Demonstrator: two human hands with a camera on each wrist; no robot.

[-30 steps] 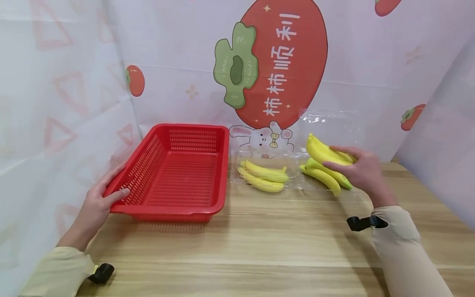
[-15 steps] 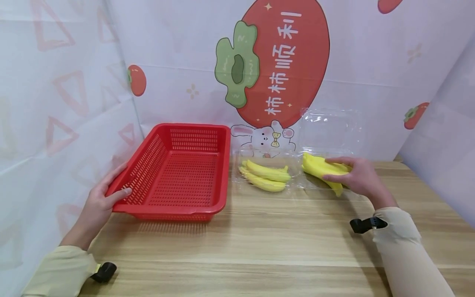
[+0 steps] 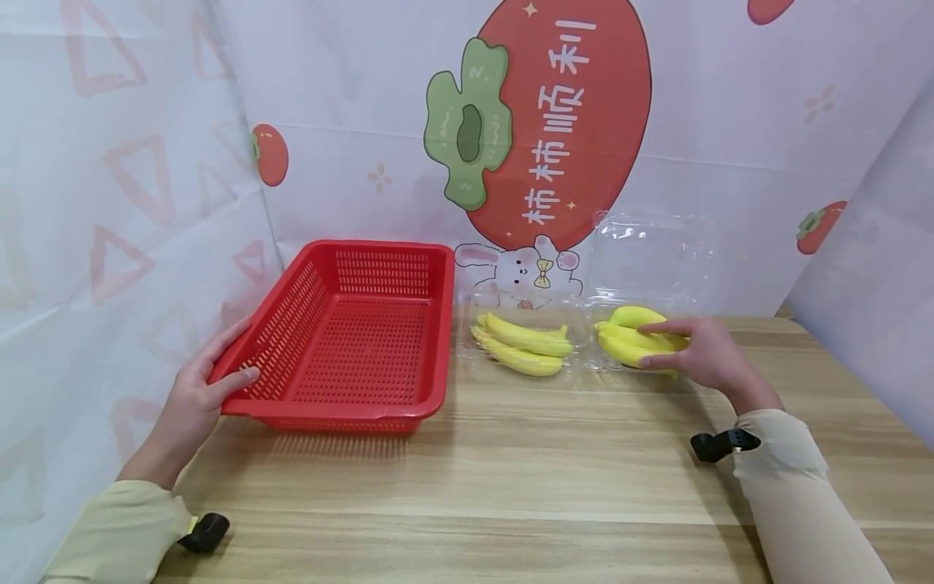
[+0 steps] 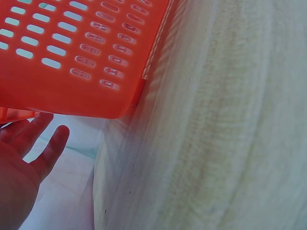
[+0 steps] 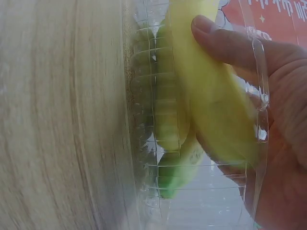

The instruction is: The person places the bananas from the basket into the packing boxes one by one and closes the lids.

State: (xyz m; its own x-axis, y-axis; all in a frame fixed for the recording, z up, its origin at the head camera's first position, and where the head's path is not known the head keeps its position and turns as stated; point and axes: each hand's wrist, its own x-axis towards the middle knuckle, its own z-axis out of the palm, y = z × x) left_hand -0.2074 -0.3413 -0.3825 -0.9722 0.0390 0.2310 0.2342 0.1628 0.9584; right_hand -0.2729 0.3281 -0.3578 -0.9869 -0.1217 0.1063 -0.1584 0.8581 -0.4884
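Observation:
In the head view my left hand [image 3: 191,396] grips the near left corner of a red plastic basket [image 3: 438,365], thumb over its rim. Seen from the left wrist, its fingers reach beneath the rim of the slotted basket wall [image 4: 62,91]. My right hand [image 3: 704,357] pinches a yellow banana [image 3: 633,347] inside the right half of a clear hinged plastic box. More bananas lie in that half, one of them [image 3: 635,315] behind the held one. From the right wrist, the thumb presses on the held banana [image 5: 206,86], while a green-tipped banana [image 5: 177,172] shows through the clear wall.
Left of the right-hand box, another clear plastic box [image 3: 576,312] holds several bananas [image 3: 521,345], close beside the basket. The opened lid [image 3: 649,255] leans up against the printed backdrop. Printed sheets [image 3: 146,243] bound the wooden table [image 3: 511,487] at the sides and back.
My right hand has lowered the banana from above the box into it, onto or beside the bananas there. The left hand and the basket have stayed in place.

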